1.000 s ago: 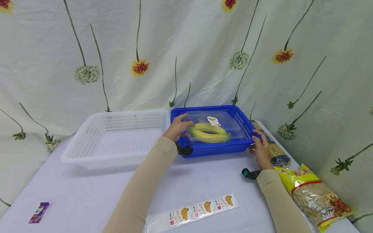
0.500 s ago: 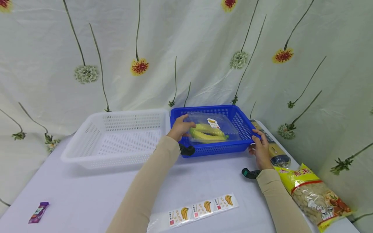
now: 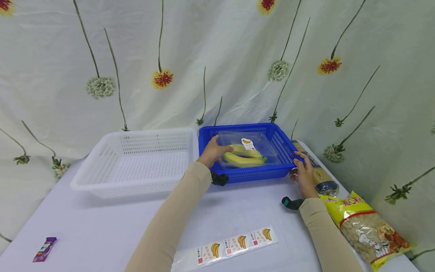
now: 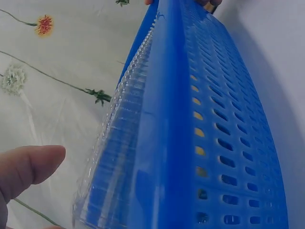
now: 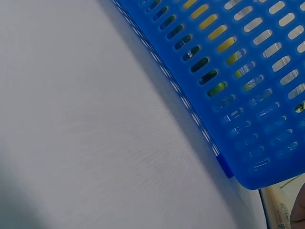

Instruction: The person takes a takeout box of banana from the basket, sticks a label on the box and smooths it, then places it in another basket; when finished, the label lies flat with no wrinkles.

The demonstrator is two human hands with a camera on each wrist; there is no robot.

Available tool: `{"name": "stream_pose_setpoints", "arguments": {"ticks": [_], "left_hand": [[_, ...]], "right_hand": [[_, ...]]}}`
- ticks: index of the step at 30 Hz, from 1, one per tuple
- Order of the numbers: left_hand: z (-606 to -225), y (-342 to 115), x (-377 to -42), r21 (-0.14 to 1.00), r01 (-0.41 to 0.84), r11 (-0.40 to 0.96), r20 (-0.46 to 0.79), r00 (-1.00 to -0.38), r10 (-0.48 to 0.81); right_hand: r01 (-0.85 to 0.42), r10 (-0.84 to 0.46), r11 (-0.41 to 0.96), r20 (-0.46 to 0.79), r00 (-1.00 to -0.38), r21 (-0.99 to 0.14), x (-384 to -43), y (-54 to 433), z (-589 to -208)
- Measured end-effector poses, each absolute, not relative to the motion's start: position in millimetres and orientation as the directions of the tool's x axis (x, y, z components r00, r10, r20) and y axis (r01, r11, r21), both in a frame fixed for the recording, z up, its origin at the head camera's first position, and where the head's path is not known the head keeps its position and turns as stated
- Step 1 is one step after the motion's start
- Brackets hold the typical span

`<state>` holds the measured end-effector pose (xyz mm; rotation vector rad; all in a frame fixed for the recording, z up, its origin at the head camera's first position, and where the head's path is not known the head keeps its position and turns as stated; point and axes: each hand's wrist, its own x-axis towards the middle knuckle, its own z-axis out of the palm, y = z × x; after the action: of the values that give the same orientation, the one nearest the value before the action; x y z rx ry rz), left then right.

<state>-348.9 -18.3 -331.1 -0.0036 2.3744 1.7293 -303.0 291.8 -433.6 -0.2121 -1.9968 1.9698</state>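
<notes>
A clear plastic clamshell box [image 3: 234, 138] with a banana sticker [image 3: 247, 144] on its lid lies inside the blue basket [image 3: 258, 175]. Yellow bananas [image 3: 244, 161] show through it. My left hand [image 3: 212, 152] is at the box's left end, thumb stretched over the lid in the head view. In the left wrist view that thumb [image 4: 38, 164] is straight and apart from the box [image 4: 114, 129]; the other fingers are mostly hidden. At the basket's front right corner, my right hand [image 3: 303, 173] holds the rim with curled fingers.
A white basket [image 3: 125, 189] stands left of the blue one. A strip of banana stickers [image 3: 234, 245] lies in front. Along the right edge are a long dark-and-tan package [image 3: 321, 175] and a yellow bag [image 3: 370, 230]. A small purple packet [image 3: 45, 249] lies far left.
The box has settled slightly lower and to the left in the blue basket. My left hand has shifted a little right, its thumb reaching further over the lid. My right hand stays put.
</notes>
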Motion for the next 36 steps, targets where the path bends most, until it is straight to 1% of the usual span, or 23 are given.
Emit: {"name": "stream_pose_setpoints", "arguments": {"ticks": [5,16,25,31,36], "left_hand": [[-334.6,-15.8,-349.0,0.923,-0.106,0.37,-0.166,-0.977,0.134],[-344.2,-14.1,-346.6,0.919,-0.095,0.382,-0.167,-0.973,0.16],[-339.6,-17.2,-343.9,0.904,-0.07,0.422,-0.157,-0.972,0.174],[-330.1,-25.0,-326.9,0.885,-0.026,0.465,-0.154,-0.958,0.24],[-325.5,-37.8,-303.4,0.892,0.035,0.45,-0.127,-0.938,0.323]], "right_hand": [[-0.132,0.336,0.046,0.14,-0.931,-0.99,-303.2,291.7,-433.9],[-0.13,0.335,0.034,0.134,-0.933,-0.991,-304.5,292.0,-435.0],[-0.121,0.331,0.04,0.128,-0.935,-0.992,-307.1,293.3,-436.0],[-0.13,0.328,0.042,0.137,-0.935,-0.991,-307.1,292.6,-434.9],[-0.135,0.328,0.021,0.134,-0.935,-0.991,-304.5,293.1,-436.6]]}}
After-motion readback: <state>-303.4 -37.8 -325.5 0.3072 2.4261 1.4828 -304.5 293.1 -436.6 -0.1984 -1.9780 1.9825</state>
